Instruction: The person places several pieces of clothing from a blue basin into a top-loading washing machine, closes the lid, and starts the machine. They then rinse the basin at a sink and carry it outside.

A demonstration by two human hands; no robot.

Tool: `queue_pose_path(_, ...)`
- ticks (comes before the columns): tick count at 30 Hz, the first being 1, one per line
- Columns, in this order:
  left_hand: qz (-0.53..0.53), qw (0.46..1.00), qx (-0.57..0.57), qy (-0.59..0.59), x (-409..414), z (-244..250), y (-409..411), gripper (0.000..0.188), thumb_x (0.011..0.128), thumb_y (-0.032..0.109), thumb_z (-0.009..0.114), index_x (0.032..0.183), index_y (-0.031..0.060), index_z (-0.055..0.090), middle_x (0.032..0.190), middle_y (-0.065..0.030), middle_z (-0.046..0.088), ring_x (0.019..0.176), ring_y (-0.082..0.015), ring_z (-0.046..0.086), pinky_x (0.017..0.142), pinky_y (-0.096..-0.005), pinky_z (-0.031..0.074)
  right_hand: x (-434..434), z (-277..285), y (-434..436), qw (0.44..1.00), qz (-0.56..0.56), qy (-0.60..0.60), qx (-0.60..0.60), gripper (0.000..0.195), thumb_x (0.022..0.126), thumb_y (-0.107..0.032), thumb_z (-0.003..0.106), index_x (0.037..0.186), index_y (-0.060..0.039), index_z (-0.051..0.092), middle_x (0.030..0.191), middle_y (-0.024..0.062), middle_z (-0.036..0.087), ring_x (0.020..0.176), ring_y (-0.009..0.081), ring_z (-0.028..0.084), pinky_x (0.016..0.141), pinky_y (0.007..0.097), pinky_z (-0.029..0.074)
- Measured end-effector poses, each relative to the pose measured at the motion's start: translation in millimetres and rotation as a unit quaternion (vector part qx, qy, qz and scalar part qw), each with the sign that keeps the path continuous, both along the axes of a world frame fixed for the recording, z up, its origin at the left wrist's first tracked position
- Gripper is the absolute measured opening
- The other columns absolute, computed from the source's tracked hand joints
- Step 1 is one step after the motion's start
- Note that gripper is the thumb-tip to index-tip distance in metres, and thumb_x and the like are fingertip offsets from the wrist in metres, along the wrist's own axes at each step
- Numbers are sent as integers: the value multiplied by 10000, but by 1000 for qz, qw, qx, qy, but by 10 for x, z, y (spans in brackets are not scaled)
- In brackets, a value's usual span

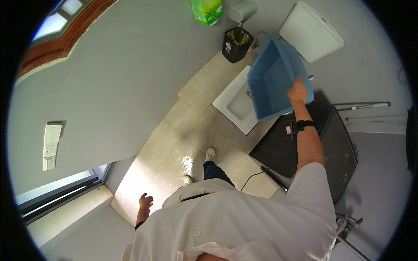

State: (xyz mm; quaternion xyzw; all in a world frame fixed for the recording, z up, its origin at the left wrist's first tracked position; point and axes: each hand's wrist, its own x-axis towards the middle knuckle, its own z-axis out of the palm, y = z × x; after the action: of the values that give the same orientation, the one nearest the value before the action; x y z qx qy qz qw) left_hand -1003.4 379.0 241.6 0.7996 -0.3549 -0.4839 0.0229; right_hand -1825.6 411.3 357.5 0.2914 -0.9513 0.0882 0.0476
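Observation:
My right hand [297, 90] grips the near rim of a blue plastic tub [272, 81]. The tub is tilted on its side with its hollow facing left, and nothing shows inside it. It partly covers a white squat toilet [233, 104] set in the floor. A black device is strapped to my right wrist. Down by my left side, my left hand [146, 202] hangs with its fingers loosely apart and holds nothing. A dark band circles that wrist.
A black washing machine [277, 143] stands at the right, under my right arm. Beyond the toilet are a black waste bin [235, 45] and a white cistern [312, 31] on the wall. A dark cord [251, 179] lies on the tiled floor. A doorway [65, 192] opens at the left.

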Motion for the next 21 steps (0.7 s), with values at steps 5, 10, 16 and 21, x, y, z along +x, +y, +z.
queue_pose_path(5, -11, 1000, -6, 13, 137, -151, -88, 604, 777, 51, 592, 1336, 15, 367, 1002, -135, 619, 824, -207, 619, 604, -319, 496, 172, -41, 135, 984, -88, -103, -117, 384, 702, -56, 576, 1068, 60, 571, 1000, 276, 604, 924, 409, 589, 820, 424, 465)
queue_pose_path(10, -16, 999, -25, 27, 161, -269, -233, 616, 769, 53, 598, 1339, 23, 366, 984, -130, 635, 804, -202, 633, 578, -300, 497, 381, -2, 371, 946, -144, -178, -228, 393, 683, -157, 664, 997, 75, 616, 971, 242, 627, 934, 353, 608, 814, 366, 456)
queue_pose_path(16, -1, 997, -39, 61, 357, -338, -216, 633, 775, 54, 604, 1349, 13, 341, 1005, -123, 623, 777, -187, 617, 596, -312, 487, 442, 296, 412, 955, -154, -162, -193, 456, 735, -219, 653, 1113, 30, 597, 1071, 224, 618, 983, 362, 602, 847, 389, 465)
queue_pose_path(21, 51, 994, -53, 81, 751, -401, 32, 620, 767, 37, 590, 1339, 6, 352, 936, -113, 632, 734, -181, 609, 579, -312, 480, 954, 669, 43, 977, -173, -64, -108, 328, 768, -175, 616, 1029, 23, 596, 1028, 221, 623, 943, 352, 617, 797, 432, 498)
